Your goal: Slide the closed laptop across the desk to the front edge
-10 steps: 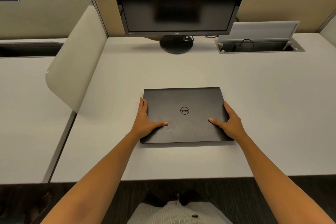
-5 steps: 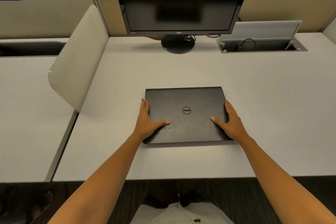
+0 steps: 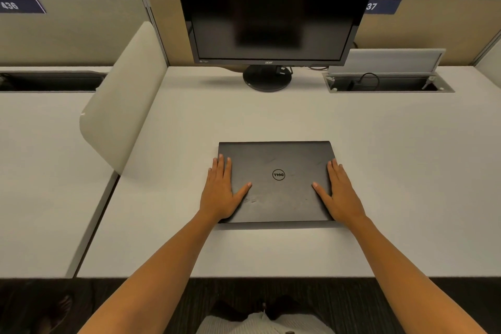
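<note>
A closed black laptop (image 3: 279, 160) lies flat on the light grey desk (image 3: 271, 252), lid up with a round logo at its centre. Its near edge sits a short way back from the desk's front edge. My left hand (image 3: 221, 192) rests flat on the lid's left side, fingers pointing away from me and thumb spread inward. My right hand (image 3: 341, 195) mirrors it on the lid's right side. Both palms press on the lid near the laptop's front corners.
A dark monitor (image 3: 271, 8) on a round base stands at the back of the desk. An open cable hatch (image 3: 387, 84) with a raised flap is at the back right. A curved beige divider (image 3: 122, 106) separates a neighbouring desk (image 3: 40, 171) on the left.
Both hands have slid from the laptop's side edges further onto the lid. The laptop has hardly moved on the desk. The view has tilted up a little.
</note>
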